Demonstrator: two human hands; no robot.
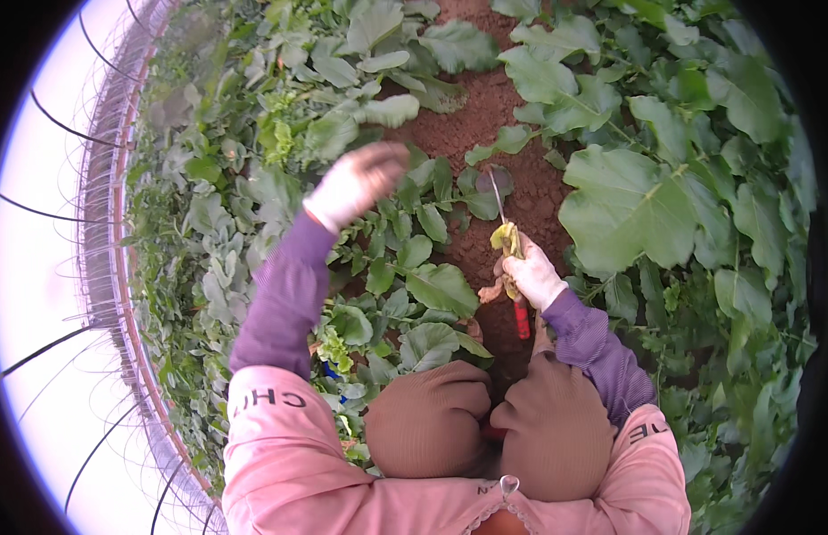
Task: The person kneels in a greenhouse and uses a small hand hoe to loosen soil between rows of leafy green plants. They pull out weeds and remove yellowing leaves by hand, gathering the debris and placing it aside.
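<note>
My right hand [535,274], in a pale work glove with dirt on the fingers, grips a hand tool with a red handle [522,319] and a narrow metal shaft [498,194] pointing away from me. Bunched in the same grip are yellowed, withered leaves [506,237]. My left hand [361,182], likewise gloved, hovers over leafy green plants [414,257] to the left of the soil strip. Motion blurs its fingers, so whether they hold anything is unclear.
Reddish-brown soil [484,107] runs between two dense rows of leafy crops. Large leaves [634,207] overhang it from the right. My bent knees [430,421] are close below the hands. Along the far left stands a curved translucent greenhouse wall with thin dark ribs [59,221].
</note>
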